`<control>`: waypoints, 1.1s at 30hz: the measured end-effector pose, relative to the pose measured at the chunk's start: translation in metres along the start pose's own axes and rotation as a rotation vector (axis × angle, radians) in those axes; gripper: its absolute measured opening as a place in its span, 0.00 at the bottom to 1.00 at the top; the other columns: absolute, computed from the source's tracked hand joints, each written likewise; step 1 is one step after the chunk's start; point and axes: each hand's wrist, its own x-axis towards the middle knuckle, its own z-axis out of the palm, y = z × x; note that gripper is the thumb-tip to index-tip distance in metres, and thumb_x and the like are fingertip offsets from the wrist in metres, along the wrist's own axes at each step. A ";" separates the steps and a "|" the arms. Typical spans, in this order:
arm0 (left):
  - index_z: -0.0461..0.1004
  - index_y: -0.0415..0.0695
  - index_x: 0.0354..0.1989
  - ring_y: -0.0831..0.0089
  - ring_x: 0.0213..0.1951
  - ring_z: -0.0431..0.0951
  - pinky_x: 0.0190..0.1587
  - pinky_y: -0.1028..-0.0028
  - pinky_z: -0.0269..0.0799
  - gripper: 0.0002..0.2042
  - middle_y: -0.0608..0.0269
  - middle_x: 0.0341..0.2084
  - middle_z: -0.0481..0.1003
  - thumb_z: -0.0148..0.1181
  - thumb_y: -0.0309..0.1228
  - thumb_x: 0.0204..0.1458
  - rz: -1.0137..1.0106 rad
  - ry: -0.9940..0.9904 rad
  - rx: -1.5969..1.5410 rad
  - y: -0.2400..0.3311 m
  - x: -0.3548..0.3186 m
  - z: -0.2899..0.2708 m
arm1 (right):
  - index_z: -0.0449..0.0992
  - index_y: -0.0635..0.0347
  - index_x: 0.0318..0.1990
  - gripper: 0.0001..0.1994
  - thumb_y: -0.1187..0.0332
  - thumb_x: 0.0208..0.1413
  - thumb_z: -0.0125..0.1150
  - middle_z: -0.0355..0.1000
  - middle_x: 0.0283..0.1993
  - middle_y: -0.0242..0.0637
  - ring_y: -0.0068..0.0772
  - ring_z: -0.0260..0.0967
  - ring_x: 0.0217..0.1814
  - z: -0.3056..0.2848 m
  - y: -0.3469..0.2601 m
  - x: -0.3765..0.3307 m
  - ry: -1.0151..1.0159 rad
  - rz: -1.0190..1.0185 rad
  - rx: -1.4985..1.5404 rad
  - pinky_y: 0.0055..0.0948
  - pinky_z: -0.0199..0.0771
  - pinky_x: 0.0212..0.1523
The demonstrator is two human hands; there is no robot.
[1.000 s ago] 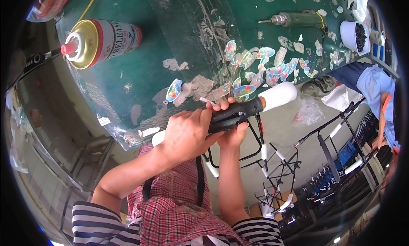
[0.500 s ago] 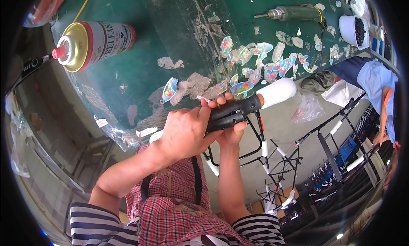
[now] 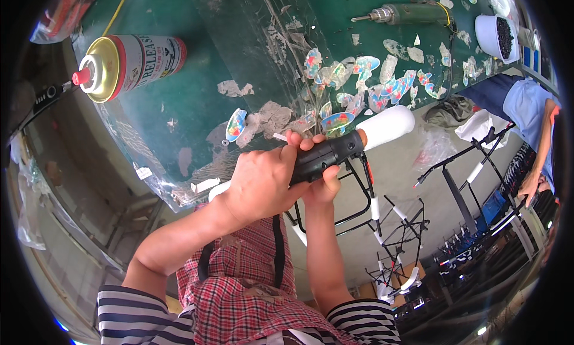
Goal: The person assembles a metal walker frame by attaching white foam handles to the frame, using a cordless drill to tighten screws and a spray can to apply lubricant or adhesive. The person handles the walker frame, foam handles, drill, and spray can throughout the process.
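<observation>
A black plastic sleeve (image 3: 323, 159) lies around a bar in front of me, at the table's near edge. White padding (image 3: 388, 127) covers the bar's right end, with a narrow orange-brown band beside the sleeve. My left hand (image 3: 260, 180) is closed over the sleeve's left part. From below, my right hand (image 3: 321, 189) wraps it, fingertips on the far side and thumb on the near side. A black tubular frame (image 3: 356, 207) with white-wrapped sections hangs below the sleeve. My palms hide the sleeve's left end.
On the green table (image 3: 197, 106) are a spray can (image 3: 143, 61), peeled stickers (image 3: 338, 122), a green power screwdriver (image 3: 406, 14) and a white cup of small black pieces (image 3: 496, 39). More tubular frames (image 3: 406, 225) stand at right. A co-worker's arm (image 3: 538, 159) reaches in at far right.
The long gap between the sleeve's two black halves has closed up under my hands. At the far right, the co-worker's arm has shifted and the hand now shows lower down.
</observation>
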 end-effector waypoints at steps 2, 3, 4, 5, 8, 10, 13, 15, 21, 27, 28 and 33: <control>0.69 0.37 0.33 0.53 0.23 0.78 0.26 0.59 0.73 0.21 0.52 0.20 0.74 0.69 0.38 0.37 -0.017 -0.054 0.036 0.000 0.005 -0.003 | 0.64 0.59 0.58 0.33 0.51 0.50 0.69 0.70 0.54 0.41 0.45 0.56 0.70 0.008 -0.002 -0.001 0.055 -0.002 -0.024 0.46 0.53 0.70; 0.69 0.37 0.33 0.52 0.23 0.78 0.26 0.59 0.73 0.21 0.51 0.20 0.74 0.69 0.38 0.37 -0.025 -0.081 0.055 0.001 0.006 -0.005 | 0.64 0.60 0.58 0.33 0.52 0.50 0.69 0.70 0.54 0.41 0.46 0.56 0.70 0.006 -0.001 -0.001 0.040 -0.006 -0.022 0.47 0.54 0.70; 0.69 0.37 0.33 0.52 0.23 0.78 0.26 0.59 0.73 0.21 0.51 0.20 0.75 0.70 0.38 0.37 -0.047 -0.053 0.067 0.002 0.005 0.000 | 0.64 0.60 0.58 0.32 0.52 0.51 0.68 0.70 0.53 0.42 0.46 0.56 0.70 0.002 0.000 0.000 0.025 -0.011 -0.019 0.47 0.54 0.70; 0.69 0.37 0.32 0.51 0.23 0.78 0.26 0.59 0.73 0.21 0.51 0.20 0.75 0.70 0.38 0.36 -0.067 -0.023 0.082 0.004 0.005 0.007 | 0.64 0.60 0.58 0.32 0.52 0.51 0.68 0.71 0.53 0.42 0.47 0.56 0.70 0.000 0.001 0.002 0.005 -0.017 -0.016 0.47 0.54 0.69; 0.69 0.36 0.33 0.50 0.23 0.78 0.26 0.59 0.74 0.22 0.50 0.19 0.75 0.70 0.39 0.36 -0.102 -0.047 0.133 0.006 0.008 0.010 | 0.64 0.62 0.57 0.31 0.53 0.51 0.68 0.70 0.53 0.45 0.49 0.56 0.70 -0.003 -0.002 0.003 -0.015 -0.022 -0.035 0.48 0.54 0.69; 0.71 0.35 0.33 0.50 0.23 0.78 0.27 0.59 0.74 0.22 0.49 0.19 0.75 0.70 0.39 0.36 -0.089 -0.106 0.146 0.007 0.012 0.007 | 0.64 0.63 0.57 0.31 0.54 0.51 0.68 0.70 0.54 0.46 0.50 0.55 0.70 -0.003 -0.010 0.006 -0.057 0.007 -0.070 0.47 0.54 0.69; 0.73 0.35 0.35 0.49 0.25 0.78 0.30 0.59 0.75 0.21 0.47 0.20 0.76 0.69 0.38 0.37 -0.101 -0.240 0.120 0.003 0.021 -0.002 | 0.64 0.64 0.57 0.31 0.54 0.52 0.67 0.69 0.56 0.49 0.49 0.56 0.70 0.010 -0.014 0.006 -0.019 0.026 -0.113 0.46 0.54 0.68; 0.73 0.35 0.36 0.49 0.26 0.79 0.31 0.59 0.75 0.21 0.47 0.21 0.76 0.68 0.38 0.37 -0.149 -0.153 0.148 0.012 0.017 0.002 | 0.63 0.66 0.59 0.31 0.56 0.54 0.66 0.67 0.60 0.51 0.45 0.57 0.69 0.009 -0.012 0.003 -0.009 0.004 -0.094 0.43 0.55 0.68; 0.69 0.39 0.38 0.50 0.28 0.79 0.30 0.57 0.74 0.21 0.48 0.27 0.78 0.67 0.39 0.42 -0.148 0.243 0.315 0.036 0.011 0.037 | 0.65 0.68 0.59 0.26 0.64 0.57 0.64 0.66 0.62 0.45 0.32 0.62 0.65 0.017 -0.023 -0.003 0.088 0.039 -0.110 0.32 0.57 0.66; 0.70 0.38 0.34 0.48 0.30 0.79 0.33 0.57 0.74 0.17 0.46 0.25 0.77 0.66 0.36 0.41 -0.190 0.223 0.433 0.045 0.020 0.040 | 0.76 0.64 0.47 0.16 0.66 0.54 0.67 0.74 0.41 0.28 0.17 0.66 0.41 0.007 -0.029 -0.002 0.192 0.059 -0.260 0.22 0.64 0.43; 0.70 0.38 0.33 0.48 0.31 0.79 0.35 0.57 0.74 0.16 0.45 0.25 0.77 0.65 0.36 0.41 -0.198 0.199 0.424 0.051 0.022 0.039 | 0.76 0.65 0.46 0.16 0.66 0.53 0.68 0.74 0.40 0.29 0.17 0.67 0.41 0.007 -0.035 0.000 0.196 0.087 -0.276 0.22 0.65 0.42; 0.74 0.36 0.34 0.47 0.35 0.80 0.38 0.57 0.75 0.14 0.43 0.28 0.78 0.60 0.35 0.43 -0.289 0.307 0.546 0.056 0.028 0.046 | 0.77 0.66 0.45 0.15 0.67 0.54 0.67 0.75 0.42 0.33 0.22 0.70 0.45 0.021 -0.056 0.000 0.183 0.215 -0.338 0.26 0.68 0.50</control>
